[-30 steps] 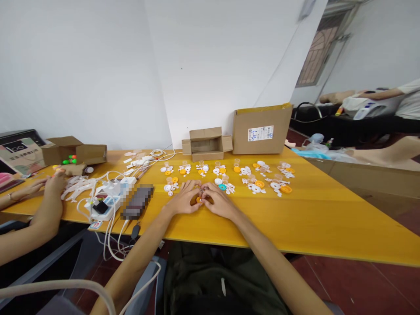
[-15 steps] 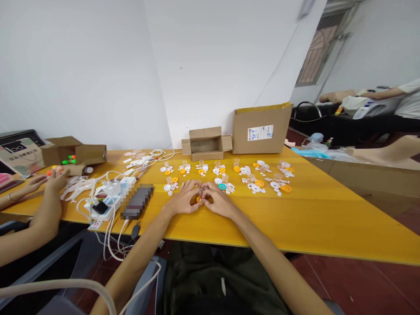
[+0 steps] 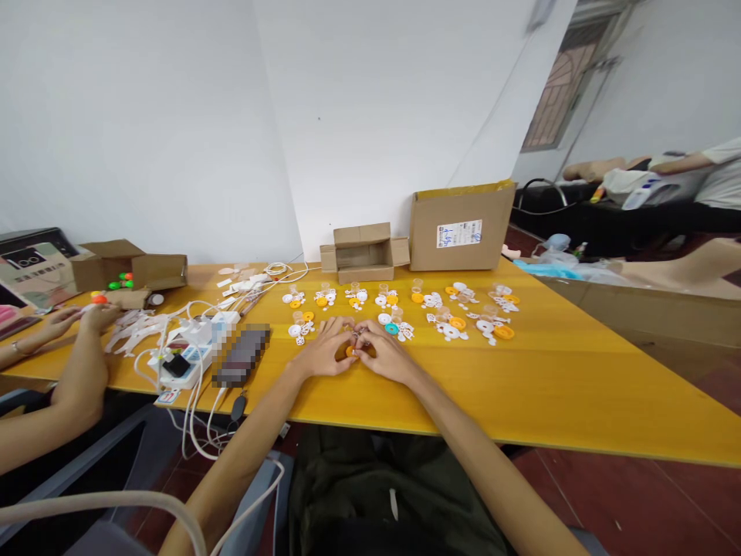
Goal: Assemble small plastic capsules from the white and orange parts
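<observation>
Orange plastic [image 3: 350,351], apparently unfinished, sits between the pinching fingers of left hand [image 3: 323,350] and right hand [image 3: 387,355]; white parts [image 3: 453,332] lie loose beyond.

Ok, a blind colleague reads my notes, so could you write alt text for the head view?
A person's hands, left and right, meet around a small orange part over a yellow table, near clusters of plastic pieces; an open cardboard box and larger carton stand behind.

Compared with 1 second ago, your co-worker's right hand [image 3: 99,316] sits lower and flatter, in front of the leftmost open box [image 3: 144,270], with orange-red balls [image 3: 99,298] showing beyond its fingers. Well right of that box, another person's forearm [image 3: 686,164] reaches less far.
</observation>
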### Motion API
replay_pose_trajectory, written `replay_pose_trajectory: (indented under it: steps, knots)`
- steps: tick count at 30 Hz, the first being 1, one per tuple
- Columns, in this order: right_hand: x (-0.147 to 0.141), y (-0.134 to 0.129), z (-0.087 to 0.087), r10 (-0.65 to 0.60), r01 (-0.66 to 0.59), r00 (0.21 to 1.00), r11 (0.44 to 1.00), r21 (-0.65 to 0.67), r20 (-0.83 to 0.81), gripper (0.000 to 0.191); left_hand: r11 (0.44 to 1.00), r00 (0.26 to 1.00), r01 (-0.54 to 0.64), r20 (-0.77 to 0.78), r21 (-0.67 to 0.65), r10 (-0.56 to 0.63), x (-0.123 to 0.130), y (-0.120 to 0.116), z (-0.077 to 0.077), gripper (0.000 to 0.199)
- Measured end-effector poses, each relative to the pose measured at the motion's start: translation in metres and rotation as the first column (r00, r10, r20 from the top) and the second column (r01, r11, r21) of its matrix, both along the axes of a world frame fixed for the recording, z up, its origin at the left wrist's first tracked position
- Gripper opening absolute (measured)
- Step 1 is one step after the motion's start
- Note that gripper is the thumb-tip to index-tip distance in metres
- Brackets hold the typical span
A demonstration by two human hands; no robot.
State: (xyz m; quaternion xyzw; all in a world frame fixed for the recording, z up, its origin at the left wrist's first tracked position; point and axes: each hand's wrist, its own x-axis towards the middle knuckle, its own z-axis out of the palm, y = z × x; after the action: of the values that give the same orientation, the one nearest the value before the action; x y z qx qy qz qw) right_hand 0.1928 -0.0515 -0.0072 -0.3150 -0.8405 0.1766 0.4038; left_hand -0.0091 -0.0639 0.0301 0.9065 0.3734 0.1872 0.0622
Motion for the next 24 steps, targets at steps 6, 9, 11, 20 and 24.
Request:
replay_pose_trajectory:
  steps: [6, 9, 11, 20, 24]
  knots:
    - [-0.0001, 0.0019, -0.0022, -0.012, 0.012, 1.000, 1.000, 0.004, -0.006, 0.017, 1.000, 1.000, 0.009, 0.017, 0.017, -0.009, 0.0004, -0.0002, -0.0001, 0.014]
    - [-0.0002, 0.0022, -0.0026, -0.021, 0.021, 1.000, 1.000, 0.005, -0.002, 0.017, 1.000, 1.000, 0.008, 0.015, 0.022, -0.009, 0.0001, -0.0005, -0.0002, 0.015]
    - [-0.0002, 0.0020, -0.0025, -0.021, 0.021, 1.000, 1.000, 0.009, 0.000, 0.017, 1.000, 1.000, 0.006, 0.011, 0.023, -0.006, -0.0001, -0.0005, -0.0003, 0.016]
    - [-0.0006, 0.0015, -0.0035, -0.006, 0.007, 1.000, 0.999, 0.036, -0.021, 0.020, 1.000, 1.000, 0.020, 0.022, 0.024, -0.021, -0.0007, 0.0008, -0.0006, 0.015]
    - [-0.0006, 0.0014, -0.0034, 0.002, 0.000, 1.000, 0.999, 0.038, -0.032, 0.020, 0.999, 0.999, 0.027, 0.028, 0.018, -0.027, -0.0011, 0.0015, -0.0018, 0.016]
